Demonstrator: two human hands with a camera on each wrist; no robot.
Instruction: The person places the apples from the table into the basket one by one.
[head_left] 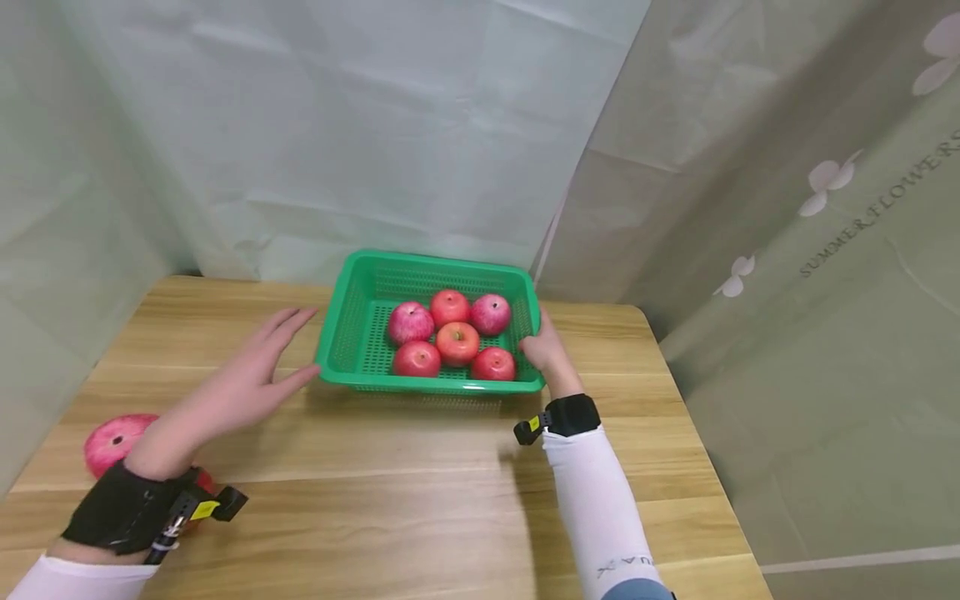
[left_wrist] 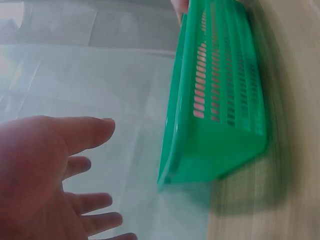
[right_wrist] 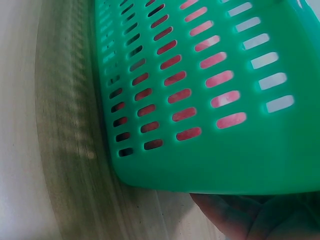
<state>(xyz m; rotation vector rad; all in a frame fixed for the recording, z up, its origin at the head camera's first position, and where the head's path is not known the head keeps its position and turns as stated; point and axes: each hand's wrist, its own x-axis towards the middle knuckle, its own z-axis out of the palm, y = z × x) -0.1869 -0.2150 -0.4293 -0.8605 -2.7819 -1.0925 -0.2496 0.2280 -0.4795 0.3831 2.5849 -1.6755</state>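
Note:
A green plastic basket (head_left: 432,384) with slotted walls holds several red apples (head_left: 457,343), grouped toward its right half. My right hand (head_left: 547,354) grips the basket's right end, thumb over the rim; in the right wrist view, its fingers (right_wrist: 260,215) show dimly beyond the basket wall (right_wrist: 225,165). With fingers spread and nothing held, my left hand (head_left: 240,383) is beside the basket's left end, thumb tip right at the rim in the head view. The left wrist view shows the open palm (left_wrist: 30,175) apart from the basket (left_wrist: 200,150).
A striped red apple (head_left: 112,442) lies on the wooden table (head_left: 390,500) at the left, partly behind my left wrist. Another red fruit (head_left: 204,481) is mostly hidden by the wrist strap. Pale curtains (head_left: 375,125) hang behind the table and along both sides.

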